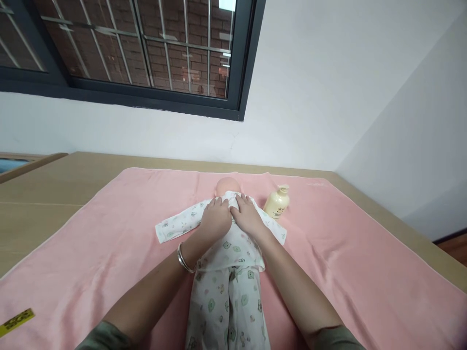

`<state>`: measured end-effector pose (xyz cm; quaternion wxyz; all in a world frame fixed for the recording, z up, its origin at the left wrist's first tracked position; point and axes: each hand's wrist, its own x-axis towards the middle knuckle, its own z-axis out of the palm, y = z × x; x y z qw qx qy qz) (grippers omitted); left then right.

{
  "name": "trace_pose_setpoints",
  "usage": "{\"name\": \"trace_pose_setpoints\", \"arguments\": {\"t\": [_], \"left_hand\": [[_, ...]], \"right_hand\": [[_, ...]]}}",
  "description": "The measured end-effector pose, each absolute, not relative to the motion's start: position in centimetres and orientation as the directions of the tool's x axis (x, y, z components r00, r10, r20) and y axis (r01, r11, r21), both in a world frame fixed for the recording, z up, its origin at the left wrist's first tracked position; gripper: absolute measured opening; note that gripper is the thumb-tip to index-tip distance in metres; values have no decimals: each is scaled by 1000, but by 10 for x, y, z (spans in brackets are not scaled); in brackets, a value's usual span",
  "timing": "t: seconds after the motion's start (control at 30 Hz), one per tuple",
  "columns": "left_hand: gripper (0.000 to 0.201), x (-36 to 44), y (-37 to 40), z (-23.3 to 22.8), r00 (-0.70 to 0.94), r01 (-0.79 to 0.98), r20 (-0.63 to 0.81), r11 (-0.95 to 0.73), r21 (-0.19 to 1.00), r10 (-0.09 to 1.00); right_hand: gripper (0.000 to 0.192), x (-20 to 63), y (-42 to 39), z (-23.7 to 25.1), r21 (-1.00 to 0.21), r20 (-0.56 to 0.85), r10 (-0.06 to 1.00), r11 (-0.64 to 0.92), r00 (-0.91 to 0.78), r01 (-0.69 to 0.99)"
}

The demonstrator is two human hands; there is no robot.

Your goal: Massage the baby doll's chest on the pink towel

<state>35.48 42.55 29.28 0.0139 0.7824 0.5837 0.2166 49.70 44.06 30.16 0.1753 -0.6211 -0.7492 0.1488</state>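
A baby doll lies stretched out in front of me, its round pinkish head [228,185] at the far end. It wears a white long-sleeved top [230,253] and matching trousers [226,306], both with small green and brown prints. My left hand [216,217] rests on the left side of the doll's chest near the shoulder, fingers laid forward on the cloth. On the other side of the chest, close to the collar, lies my right hand [248,214] with its fingers apart. The thumbs nearly meet. Both hands partly cover the top's front.
Under the doll a pink blanket [120,233] covers much of a wooden surface [47,194]. A pale yellow pump bottle [277,201] leans beside the doll's right-hand sleeve. A yellow strip with dark markings [16,322] is at the lower left. Behind are a wall and a barred window [146,43].
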Motion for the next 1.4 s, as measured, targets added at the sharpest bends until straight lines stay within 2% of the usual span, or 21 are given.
{"name": "trace_pose_setpoints", "arguments": {"t": [0.13, 0.27, 0.33, 0.43, 0.5, 0.57, 0.7, 0.87, 0.93, 1.03, 1.17, 1.27, 1.4], "left_hand": [[37, 344, 434, 300, 300, 856, 272, -384, 347, 914], [44, 336, 447, 300, 225, 857, 254, -315, 408, 941], [44, 336, 445, 301, 207, 880, 252, -292, 374, 945], [40, 340, 431, 309, 262, 905, 214, -317, 283, 941], [35, 342, 421, 317, 324, 902, 162, -356, 242, 932], [30, 342, 417, 322, 364, 894, 119, -382, 236, 924], [32, 335, 432, 318, 333, 875, 157, -366, 315, 930], [37, 329, 453, 305, 295, 832, 185, -347, 432, 937], [39, 331, 450, 304, 297, 847, 182, -347, 403, 937], [44, 338, 434, 308, 321, 891, 185, -362, 274, 929], [41, 343, 417, 317, 421, 887, 146, -440, 140, 895], [40, 338, 423, 317, 427, 869, 152, -451, 202, 891], [42, 334, 442, 303, 346, 863, 218, -401, 307, 912]], "right_hand": [[62, 486, 426, 310, -359, 48, 986, 166, -160, 919], [57, 472, 405, 319, -287, 33, 980, 199, -198, 937], [55, 475, 404, 322, -300, 41, 967, 253, -252, 920], [48, 490, 419, 323, -392, 52, 944, 320, -326, 863], [46, 501, 434, 318, -441, 65, 945, 315, -320, 841], [48, 505, 443, 312, -440, 73, 957, 283, -280, 852], [54, 492, 434, 309, -353, 77, 965, 262, -251, 898], [54, 480, 406, 324, -301, 51, 923, 378, -381, 875], [53, 484, 407, 327, -331, 47, 919, 384, -391, 862], [47, 494, 422, 324, -395, 56, 928, 360, -369, 845], [51, 497, 439, 311, -378, 70, 975, 221, -210, 899], [54, 485, 430, 306, -300, 103, 982, 180, -156, 937], [55, 467, 406, 309, -243, 144, 965, 251, -221, 937]]}}
